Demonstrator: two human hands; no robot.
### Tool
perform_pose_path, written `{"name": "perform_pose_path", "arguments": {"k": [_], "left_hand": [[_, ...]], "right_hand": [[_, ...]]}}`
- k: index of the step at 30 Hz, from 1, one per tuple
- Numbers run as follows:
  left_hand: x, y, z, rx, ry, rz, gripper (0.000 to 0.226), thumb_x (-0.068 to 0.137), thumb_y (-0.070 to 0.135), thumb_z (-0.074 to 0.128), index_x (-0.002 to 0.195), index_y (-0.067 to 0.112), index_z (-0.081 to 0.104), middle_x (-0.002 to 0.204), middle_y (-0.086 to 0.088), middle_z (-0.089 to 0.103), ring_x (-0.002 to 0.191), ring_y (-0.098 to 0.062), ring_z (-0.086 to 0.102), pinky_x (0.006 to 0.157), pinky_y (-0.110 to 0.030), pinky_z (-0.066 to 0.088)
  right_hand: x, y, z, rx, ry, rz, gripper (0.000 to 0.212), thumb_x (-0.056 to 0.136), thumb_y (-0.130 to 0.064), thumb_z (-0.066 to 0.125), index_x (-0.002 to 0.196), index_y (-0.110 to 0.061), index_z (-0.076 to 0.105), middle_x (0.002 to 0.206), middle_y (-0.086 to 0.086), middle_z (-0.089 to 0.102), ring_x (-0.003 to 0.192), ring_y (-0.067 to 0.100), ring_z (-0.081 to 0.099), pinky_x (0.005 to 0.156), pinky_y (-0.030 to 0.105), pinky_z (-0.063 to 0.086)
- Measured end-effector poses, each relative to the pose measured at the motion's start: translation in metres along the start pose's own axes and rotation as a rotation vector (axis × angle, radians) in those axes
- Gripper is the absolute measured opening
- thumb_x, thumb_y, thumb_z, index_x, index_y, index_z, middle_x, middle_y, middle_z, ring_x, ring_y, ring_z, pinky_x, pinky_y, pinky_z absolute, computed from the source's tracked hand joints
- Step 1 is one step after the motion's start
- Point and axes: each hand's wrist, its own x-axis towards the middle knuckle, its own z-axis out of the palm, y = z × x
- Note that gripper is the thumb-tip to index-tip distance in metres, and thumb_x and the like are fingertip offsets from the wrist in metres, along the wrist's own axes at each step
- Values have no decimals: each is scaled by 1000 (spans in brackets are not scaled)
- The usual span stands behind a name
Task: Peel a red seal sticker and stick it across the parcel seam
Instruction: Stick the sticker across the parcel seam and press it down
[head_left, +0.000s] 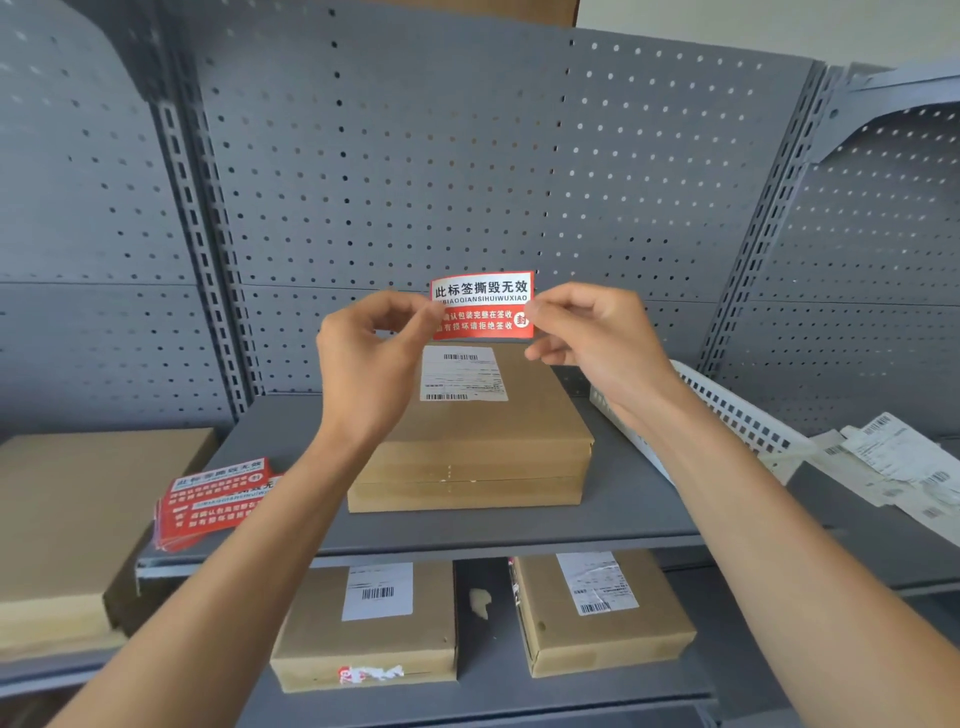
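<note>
A: What's sitting on that grey metal shelf (623, 499)?

B: Right under both hands there's a flat cardboard parcel (483, 441) with a white shipping label (461, 374) on top. Off to the left of the left hand, a fanned stack of red seal stickers (213, 501) hangs at the shelf's front corner. Right of the right hand, a white perforated divider (727, 410).

Parcel storeroom: grey pegboard shelving (467, 156), labelled cardboard parcels (483, 436), loose shipping labels (893, 457).
</note>
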Motion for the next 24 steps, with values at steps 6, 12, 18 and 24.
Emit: {"name": "perform_pose_path", "arguments": {"k": [6,12,18,24], "left_hand": [[-13,-3,-15,-48,-47,-70,13,93,22,74,82,17,79,80,8,78,77,-5,66,80,-16,49],[-35,-14,-28,41,-63,-97,15,93,26,74,78,24,78,81,14,78,74,-1,65,72,-15,47],[-61,-30,-36,139,-103,-113,14,92,27,75,79,24,79,73,12,75,62,3,58,66,-17,42],[-90,-35,-41,328,-84,27,10,88,35,74,78,33,77,77,22,66,85,2,53,91,-49,47]], "right_hand": [[-13,11,7,-45,34,-31,10,94,-20,70,92,-17,79,79,-7,78,66,7,64,68,25,56],[-40,29,19,-66,86,-72,9,92,-17,72,88,-16,80,74,-12,77,60,-2,62,61,13,52],[-67,59,32,-184,110,-104,10,90,-17,72,85,-18,80,78,-15,76,68,-5,67,68,18,53],[-90,82,37,-249,115,-108,9,89,-18,73,84,-17,80,77,-12,76,72,1,68,70,23,55]]}}
